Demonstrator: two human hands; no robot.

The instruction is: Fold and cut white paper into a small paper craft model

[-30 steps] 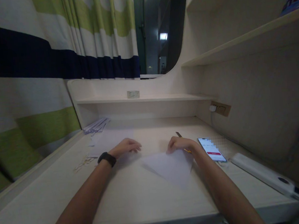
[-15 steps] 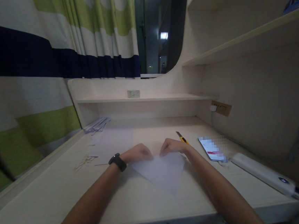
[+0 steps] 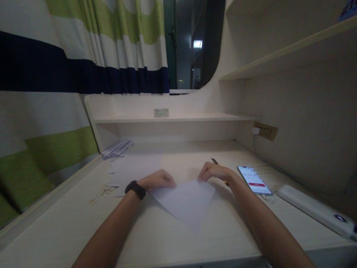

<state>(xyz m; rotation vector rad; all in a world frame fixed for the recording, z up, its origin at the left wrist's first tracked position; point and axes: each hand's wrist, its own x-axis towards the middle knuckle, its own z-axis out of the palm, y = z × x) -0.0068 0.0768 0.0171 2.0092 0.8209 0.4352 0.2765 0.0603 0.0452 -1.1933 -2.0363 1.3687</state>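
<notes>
A folded white sheet of paper (image 3: 186,202) lies on the desk before me, its point turned toward the front edge. My left hand (image 3: 160,179), with a dark watch (image 3: 135,189) at the wrist, is closed at the sheet's upper left edge. At its upper right edge my right hand (image 3: 211,173) pinches the paper between thumb and fingers. Just beyond the right hand the blade of a utility knife (image 3: 214,161) shows; most of its yellow body is hidden by that hand and wrist.
Flat white paper (image 3: 137,162), a stack of folded paper strips (image 3: 117,149) and rubber-band-like loops (image 3: 102,192) lie at left. A phone (image 3: 254,180) and a long white lamp-like bar (image 3: 316,209) lie at right. A roll of tape (image 3: 161,113) stands on the back shelf.
My hands have moved further apart along the paper's upper edge, the left one leftward and the right one rightward. The paper's point has shifted a little left. The right hand now covers more of the knife.
</notes>
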